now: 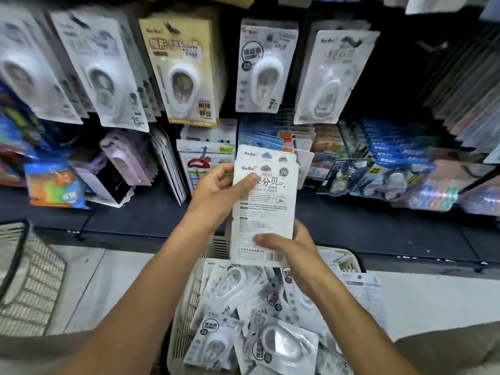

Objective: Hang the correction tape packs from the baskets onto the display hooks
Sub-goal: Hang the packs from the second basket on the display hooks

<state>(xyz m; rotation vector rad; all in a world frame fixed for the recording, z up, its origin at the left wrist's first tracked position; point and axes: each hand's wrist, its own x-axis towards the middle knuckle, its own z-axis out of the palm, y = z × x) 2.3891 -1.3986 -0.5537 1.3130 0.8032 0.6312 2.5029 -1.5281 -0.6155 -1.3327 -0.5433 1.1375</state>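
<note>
A small stack of white correction tape packs (266, 204) is held upright at the centre, printed backs toward me. My left hand (216, 190) grips the stack's upper left edge with the thumb across the front. My right hand (293, 249) pinches its lower right corner. Below them a white plastic basket (186, 304) holds several more packs (259, 315) lying loose. Along the top, rows of similar packs hang from display hooks (266, 69).
A second white basket (29, 277) stands at the left on the pale floor. A dark shelf ledge (140, 215) runs across the middle. Other stationery packs (392, 174) lean on the lower row at right, and colourful items (54, 185) at left.
</note>
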